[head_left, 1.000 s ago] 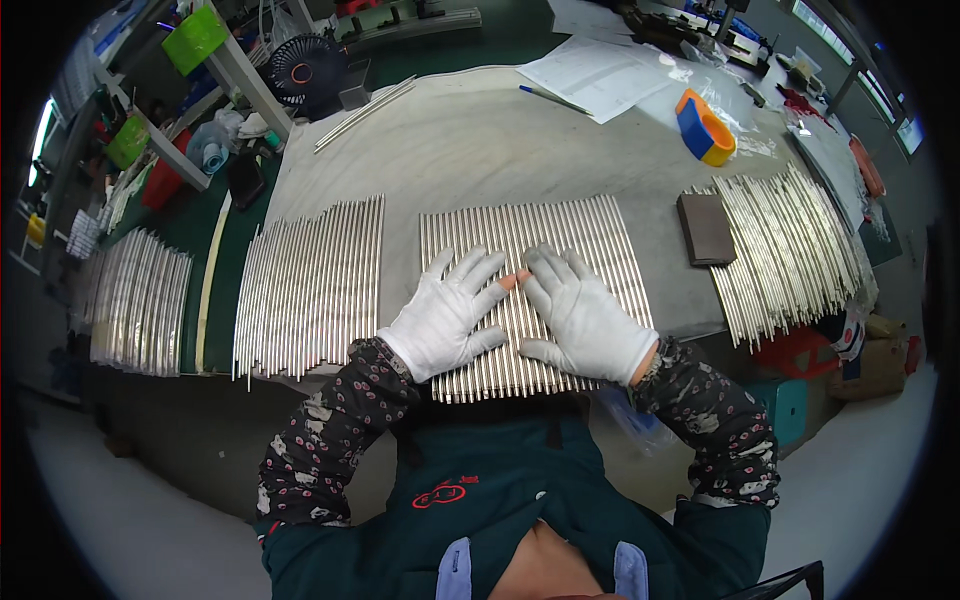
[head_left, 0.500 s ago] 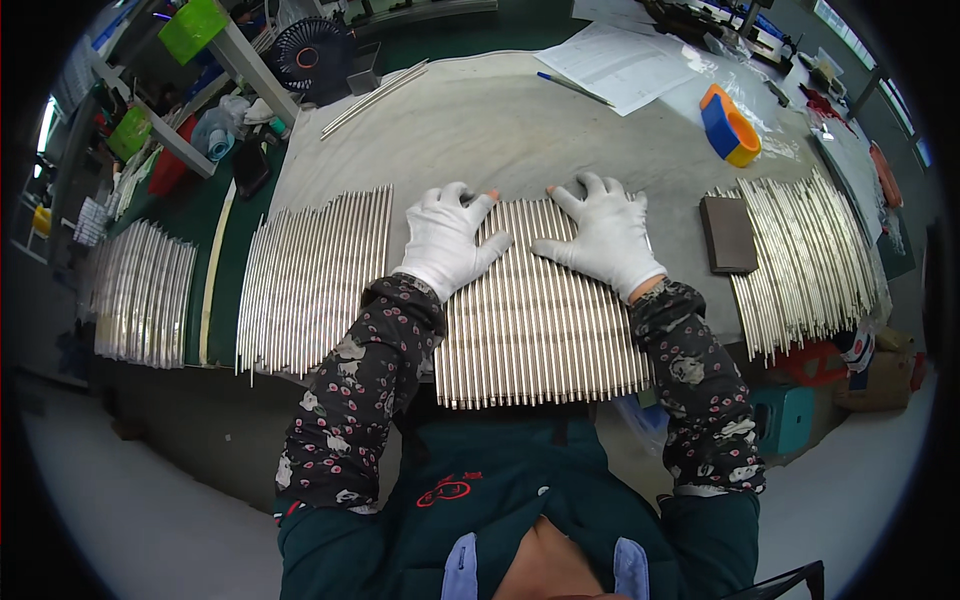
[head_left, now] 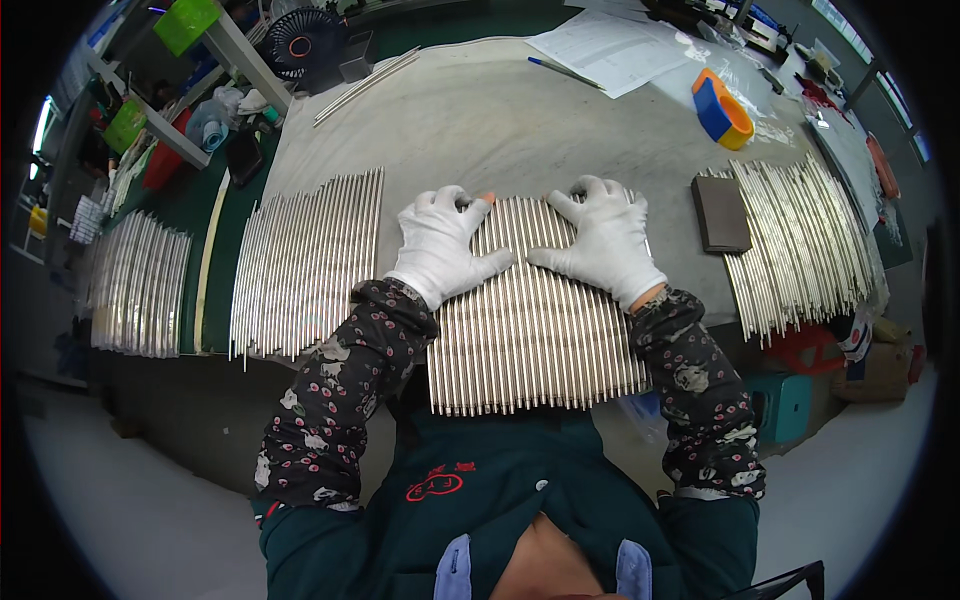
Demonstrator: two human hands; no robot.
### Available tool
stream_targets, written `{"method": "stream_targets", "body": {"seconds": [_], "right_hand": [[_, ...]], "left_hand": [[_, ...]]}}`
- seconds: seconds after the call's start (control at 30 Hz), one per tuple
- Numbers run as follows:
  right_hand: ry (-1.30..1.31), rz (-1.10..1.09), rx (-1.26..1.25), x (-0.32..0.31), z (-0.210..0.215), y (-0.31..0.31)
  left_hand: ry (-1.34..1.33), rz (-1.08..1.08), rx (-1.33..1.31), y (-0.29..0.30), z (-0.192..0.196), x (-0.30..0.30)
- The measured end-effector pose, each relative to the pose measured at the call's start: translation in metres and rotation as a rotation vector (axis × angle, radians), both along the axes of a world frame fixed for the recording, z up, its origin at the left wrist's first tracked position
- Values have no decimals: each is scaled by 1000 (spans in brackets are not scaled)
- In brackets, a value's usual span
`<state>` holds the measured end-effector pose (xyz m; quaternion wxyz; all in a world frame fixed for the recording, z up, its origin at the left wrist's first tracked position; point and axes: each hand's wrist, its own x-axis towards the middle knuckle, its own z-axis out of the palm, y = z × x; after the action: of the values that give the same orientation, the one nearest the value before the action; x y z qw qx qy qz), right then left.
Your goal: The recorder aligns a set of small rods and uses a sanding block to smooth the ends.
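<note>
A wide row of thin, silvery metal rods [head_left: 535, 340] lies side by side in front of me, the near ends overhanging the table edge toward my body. My left hand [head_left: 440, 240], in a white glove with a bare fingertip, is closed over the far left part of the row. Gripping the far right part is my right hand [head_left: 602, 235], gloved the same way. Both thumbs lie across the tops of the rods and point at each other, a gap between them. The other fingers bend at the far ends, where their tips are partly hidden.
More rods lie in a left batch [head_left: 310, 265], a far-left bundle [head_left: 143, 285] and a right batch [head_left: 800, 245]. A dark brown block [head_left: 721, 215] rests against the right batch. Farther back are a blue-and-orange tape dispenser [head_left: 722, 110], papers [head_left: 610, 48], a pen [head_left: 565, 72] and a small fan [head_left: 300, 46].
The middle row, with both hands on it, has slid slightly toward my body relative to the table. My view has shifted a little, so the table's other things appear higher.
</note>
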<state>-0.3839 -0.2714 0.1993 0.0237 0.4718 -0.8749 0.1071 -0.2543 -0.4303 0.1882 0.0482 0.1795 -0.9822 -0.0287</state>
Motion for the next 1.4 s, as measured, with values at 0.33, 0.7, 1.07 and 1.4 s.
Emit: {"method": "stream_targets", "body": {"seconds": [0.33, 0.7, 1.07, 1.4], "right_hand": [[57, 39, -182, 10, -6, 38], [-1386, -574, -394, 37, -24, 174], [-2007, -20, -133, 49, -30, 103], [-1967, -9, -250, 42, -8, 127]], "left_hand": [[159, -154, 92, 4, -4, 28], [-70, -777, 5, 9, 17, 97], [220, -1172, 241, 50, 8, 15], [374, -1392, 182, 80, 22, -34]]}}
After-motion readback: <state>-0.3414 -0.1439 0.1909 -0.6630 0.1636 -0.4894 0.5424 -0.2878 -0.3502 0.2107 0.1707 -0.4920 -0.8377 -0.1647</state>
